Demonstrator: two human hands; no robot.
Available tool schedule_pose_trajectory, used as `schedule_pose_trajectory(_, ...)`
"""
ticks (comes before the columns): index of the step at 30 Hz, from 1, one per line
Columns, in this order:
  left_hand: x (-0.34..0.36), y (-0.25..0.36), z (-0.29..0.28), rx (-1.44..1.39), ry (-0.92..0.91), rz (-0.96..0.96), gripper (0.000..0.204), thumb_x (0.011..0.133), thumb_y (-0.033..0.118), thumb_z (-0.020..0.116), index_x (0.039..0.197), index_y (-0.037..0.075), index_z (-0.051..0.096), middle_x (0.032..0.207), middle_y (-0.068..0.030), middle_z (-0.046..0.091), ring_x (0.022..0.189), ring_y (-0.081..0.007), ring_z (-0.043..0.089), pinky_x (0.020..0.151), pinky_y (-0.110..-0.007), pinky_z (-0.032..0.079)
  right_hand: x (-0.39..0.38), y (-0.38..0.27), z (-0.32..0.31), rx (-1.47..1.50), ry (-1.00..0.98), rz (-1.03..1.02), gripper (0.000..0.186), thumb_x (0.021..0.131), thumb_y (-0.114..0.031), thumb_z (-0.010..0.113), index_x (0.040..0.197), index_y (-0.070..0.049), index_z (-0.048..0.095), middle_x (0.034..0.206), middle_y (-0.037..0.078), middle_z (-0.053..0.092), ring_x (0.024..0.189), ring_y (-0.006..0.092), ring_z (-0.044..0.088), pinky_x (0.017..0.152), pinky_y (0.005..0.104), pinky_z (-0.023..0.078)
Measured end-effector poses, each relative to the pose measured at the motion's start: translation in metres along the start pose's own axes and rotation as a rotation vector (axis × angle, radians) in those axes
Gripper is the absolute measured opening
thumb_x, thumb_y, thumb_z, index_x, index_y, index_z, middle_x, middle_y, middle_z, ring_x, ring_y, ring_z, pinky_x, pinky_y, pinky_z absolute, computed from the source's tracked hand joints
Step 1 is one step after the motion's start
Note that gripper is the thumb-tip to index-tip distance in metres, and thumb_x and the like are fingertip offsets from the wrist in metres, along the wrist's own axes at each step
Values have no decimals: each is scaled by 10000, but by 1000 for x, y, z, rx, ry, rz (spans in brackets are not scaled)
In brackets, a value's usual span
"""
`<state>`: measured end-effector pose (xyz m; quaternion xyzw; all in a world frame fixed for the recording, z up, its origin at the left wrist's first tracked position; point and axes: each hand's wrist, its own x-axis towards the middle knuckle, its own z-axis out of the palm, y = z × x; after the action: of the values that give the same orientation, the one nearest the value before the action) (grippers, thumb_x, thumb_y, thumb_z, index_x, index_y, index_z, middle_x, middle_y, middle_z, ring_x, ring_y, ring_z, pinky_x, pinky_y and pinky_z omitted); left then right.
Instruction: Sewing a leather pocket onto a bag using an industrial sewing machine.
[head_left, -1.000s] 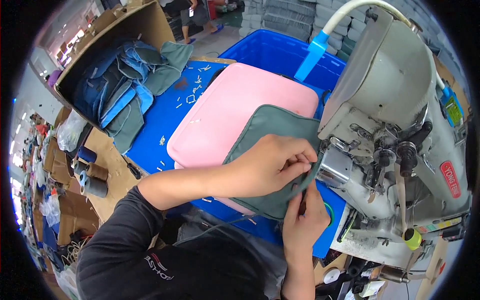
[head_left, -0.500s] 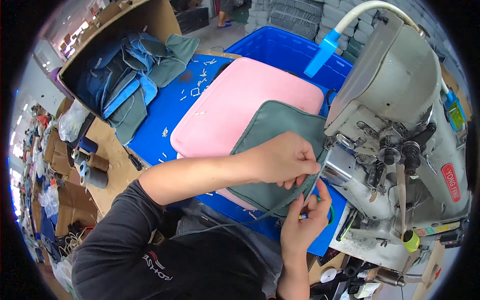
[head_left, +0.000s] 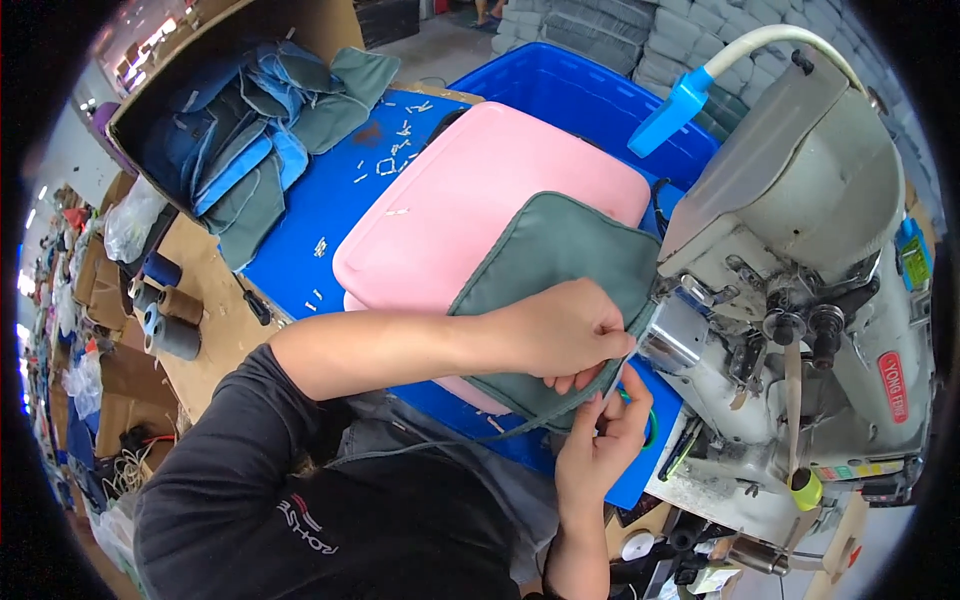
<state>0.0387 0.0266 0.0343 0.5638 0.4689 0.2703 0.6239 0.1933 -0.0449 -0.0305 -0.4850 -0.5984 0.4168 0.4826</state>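
Observation:
A dark green padded fabric piece (head_left: 555, 240) with piped edges lies on the pink board (head_left: 420, 235), its right edge against the sewing machine (head_left: 770, 190). My left hand (head_left: 570, 335) is closed on that edge, thumb and index pinched just left of a metal block (head_left: 668, 335). Just below, my right hand (head_left: 600, 450) grips the same edge with thumb and curled fingers. A narrow green strip (head_left: 440, 448) trails from the lower edge across my lap. Green scissor-like handles (head_left: 652, 430) show partly behind my right hand.
A carton (head_left: 330, 25) of blue and green pieces (head_left: 250, 170) stands upper left beside the blue work surface (head_left: 290, 280). Thread cones (head_left: 178, 338) and a screwdriver (head_left: 258, 305) lie at left. A blue tub (head_left: 500, 75), light-blue hose fitting (head_left: 665, 110) and stacked grey bundles (head_left: 580, 30) are behind.
My left hand has shifted down along the edge, its fingers now lower. My right hand stays just below it with the thumb repositioned. The view has shifted slightly.

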Motion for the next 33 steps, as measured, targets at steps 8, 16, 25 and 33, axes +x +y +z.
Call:
schedule_pose_trajectory(8,-6,7,6,-32,5,44,361,993,234,537,726,-5,582,554,-41,579,428,-94,547,403,-235,422,-2,-2,-1,94,30,-32,340,985,-2,480,1317,24,413,928,68,665,830,70,599,768,202,433)
schedule_pose_trajectory(16,-3,8,3,14,-11,57,372,992,210,516,698,-8,577,545,-44,582,421,-98,539,400,-243,422,1,-1,5,201,101,-7,347,969,1,500,1304,34,414,885,66,670,782,49,577,738,199,427)
schedule_pose_trajectory(25,-1,12,1,64,-7,64,379,992,225,513,700,-7,577,537,-38,571,408,-100,513,401,-250,418,4,-2,7,250,97,-37,327,983,-7,485,1300,26,413,906,64,671,783,47,572,698,180,418)
schedule_pose_trajectory(33,-2,5,1,32,-5,66,313,970,215,536,752,-3,591,600,-33,587,478,-90,538,451,-248,447,0,-10,-24,-36,-10,141,378,961,-78,556,1310,11,442,910,90,627,785,133,583,736,250,457)
